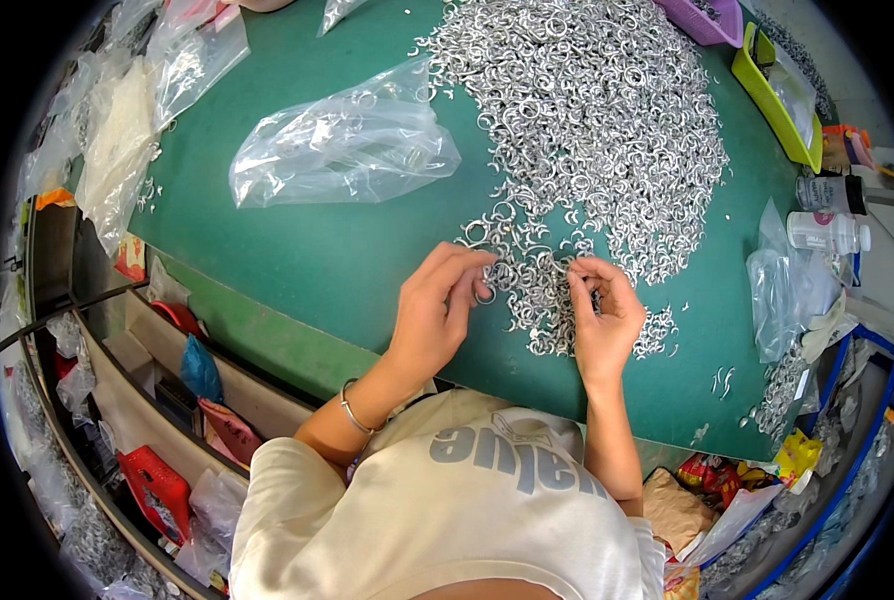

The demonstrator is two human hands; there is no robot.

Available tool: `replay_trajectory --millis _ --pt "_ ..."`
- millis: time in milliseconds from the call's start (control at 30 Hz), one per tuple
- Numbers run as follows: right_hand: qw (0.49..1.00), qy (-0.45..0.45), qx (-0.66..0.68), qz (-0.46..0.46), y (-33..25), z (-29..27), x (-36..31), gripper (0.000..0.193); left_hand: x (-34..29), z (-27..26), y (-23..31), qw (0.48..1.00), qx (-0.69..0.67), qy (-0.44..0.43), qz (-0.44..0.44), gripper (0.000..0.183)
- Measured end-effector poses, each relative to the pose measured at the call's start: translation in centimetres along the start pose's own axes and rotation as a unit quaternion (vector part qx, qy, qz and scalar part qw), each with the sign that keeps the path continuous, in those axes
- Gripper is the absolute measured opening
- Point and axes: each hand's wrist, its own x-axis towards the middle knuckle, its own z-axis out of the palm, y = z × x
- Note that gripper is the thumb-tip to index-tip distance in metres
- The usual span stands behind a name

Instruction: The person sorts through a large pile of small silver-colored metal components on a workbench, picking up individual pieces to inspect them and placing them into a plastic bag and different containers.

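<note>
A large heap of small silver metal rings and curved pieces (pixel 597 120) spreads over the green table (pixel 297 260). A smaller loose pile of the same pieces (pixel 539 290) lies nearest me, between my hands. My left hand (pixel 435 302) is at the left edge of this pile, its fingers bent and pinched around a silver ring (pixel 486 296). On the pile's right side, my right hand (pixel 609 318) has its thumb and fingertips drawn together. Small pieces show by those fingertips, but what they hold is too small to make out.
A clear plastic bag (pixel 352 145) lies left of the heap. Right of it stand a lime-green tray (pixel 779 100), a white bottle (pixel 827 233) and a dark jar (pixel 830 192). More plastic bags (pixel 127 140) cover the far left. An open drawer (pixel 167 400) sits below the table's left edge.
</note>
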Motion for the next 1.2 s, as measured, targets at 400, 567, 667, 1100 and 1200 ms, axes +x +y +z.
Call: replay_trajectory --millis 400,567,667,1100,1200 --pt "0.981 0.008 0.186 0.054 -2.3 0.6 -1.8 0.024 -0.5 0.8 -0.7 0.849 -0.442 -0.077 -0.279 0.026" --pt "0.998 0.018 -0.028 -0.045 -1.7 0.4 -1.3 0.025 -0.4 1.1 0.0 0.996 -0.044 -0.07 -0.033 0.023" --pt "0.993 -0.005 -0.096 -0.074 -1.6 0.1 -0.9 0.025 -0.4 1.6 -0.2 0.996 -0.06 -0.044 -0.04 0.022" --pt "0.987 -0.076 -0.085 -0.109 -2.1 0.1 -1.0 0.019 -0.7 3.4 -0.2 0.98 -0.187 -0.032 -0.06 0.018" --pt "0.979 -0.102 -0.108 -0.143 -1.9 -0.3 -1.0 0.02 -0.8 3.4 0.5 0.999 0.014 -0.026 0.02 0.013"
